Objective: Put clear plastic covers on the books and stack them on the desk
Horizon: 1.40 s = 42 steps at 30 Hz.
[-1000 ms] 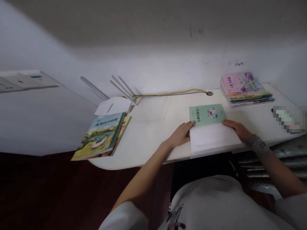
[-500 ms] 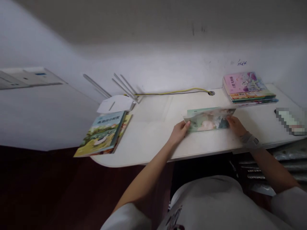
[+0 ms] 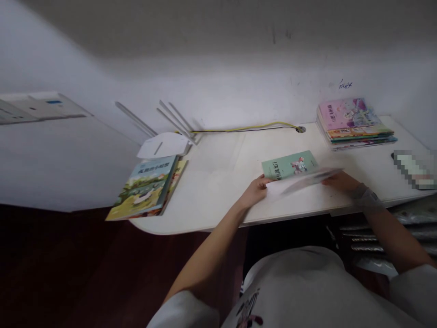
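Observation:
A thin picture book [image 3: 292,184] is held low over the desk, tilted and blurred, its pale side showing. My left hand [image 3: 255,192] is closed on its left end, thumb and fingers pinching the edge. At the opposite end my right hand [image 3: 341,183], with a grey band on the wrist, grips the book too; its fingers are partly smeared. Just beyond the held book lies a green book [image 3: 285,165] with a small drawing on its cover, its near edge partly covered.
The white desk [image 3: 208,193] carries a router [image 3: 164,145] with upright antennas. Several books [image 3: 145,187] overhang its left edge. A book stack [image 3: 351,116] stands at the back right, near a pixelated phone-like object [image 3: 413,169]. Yellow and black cables [image 3: 246,128] run along the wall.
The held book has tilted and come towards me, its printed cover turning from view. More of the green book behind shows. Both hands keep their grip.

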Motion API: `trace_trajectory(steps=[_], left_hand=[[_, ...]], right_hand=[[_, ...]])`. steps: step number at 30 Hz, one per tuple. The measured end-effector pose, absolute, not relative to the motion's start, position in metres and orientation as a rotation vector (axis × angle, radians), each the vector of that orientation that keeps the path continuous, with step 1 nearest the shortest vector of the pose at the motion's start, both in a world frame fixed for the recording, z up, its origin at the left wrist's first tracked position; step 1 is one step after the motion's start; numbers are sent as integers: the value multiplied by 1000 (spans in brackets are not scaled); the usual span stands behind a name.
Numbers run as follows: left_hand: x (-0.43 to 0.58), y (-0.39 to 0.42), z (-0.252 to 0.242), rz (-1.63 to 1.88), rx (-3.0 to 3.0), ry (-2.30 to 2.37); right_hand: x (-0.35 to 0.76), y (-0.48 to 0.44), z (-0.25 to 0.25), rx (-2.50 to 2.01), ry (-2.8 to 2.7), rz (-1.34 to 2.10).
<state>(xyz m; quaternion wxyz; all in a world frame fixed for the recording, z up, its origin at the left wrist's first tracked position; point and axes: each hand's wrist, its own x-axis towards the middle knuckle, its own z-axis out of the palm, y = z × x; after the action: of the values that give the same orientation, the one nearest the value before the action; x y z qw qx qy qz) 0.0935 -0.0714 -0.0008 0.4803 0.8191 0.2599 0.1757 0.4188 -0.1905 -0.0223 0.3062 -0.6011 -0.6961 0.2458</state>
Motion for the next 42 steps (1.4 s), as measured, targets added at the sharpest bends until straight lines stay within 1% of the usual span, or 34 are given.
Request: trace_trajectory(steps=[3,5,8,11,14,18,22,28,32,36,38,42], left_hand=[[86,-80,-3,356,2339,561],[80,-90,-9,406,2580,500],[74,-104,-22,512,2817,343],[71,-110,-34,578,2898,278],[69,-115,-35,499,2960,264],[65,-127,-27,303,3001,251],[65,-132,-28,304,2888,317],[70,-121,-33,593,2472,530],[80,-104,-19,585,2145,610],[97,-88,-13,795,1825,791],[104,-83,-15,853,1679,847],[111,-76,-20,817,1562,929]], right_hand=[[421,-199,-16,-1465,-2018,729],[420,-207,-16,-1443,-2096,690],[415,-220,-22,-1514,-2247,407],[410,-229,-30,-1554,-2384,107],[408,-233,-34,-1540,-2463,0],[408,-240,-31,-1504,-2506,59],[408,-245,-30,-1491,-2529,164],[413,-241,-41,-1549,-2408,178],[416,-223,-37,-1547,-2135,367],[403,-198,-25,-1828,-1623,401],[394,-189,-22,-1847,-1443,435],[386,-185,-23,-1786,-1382,458]])
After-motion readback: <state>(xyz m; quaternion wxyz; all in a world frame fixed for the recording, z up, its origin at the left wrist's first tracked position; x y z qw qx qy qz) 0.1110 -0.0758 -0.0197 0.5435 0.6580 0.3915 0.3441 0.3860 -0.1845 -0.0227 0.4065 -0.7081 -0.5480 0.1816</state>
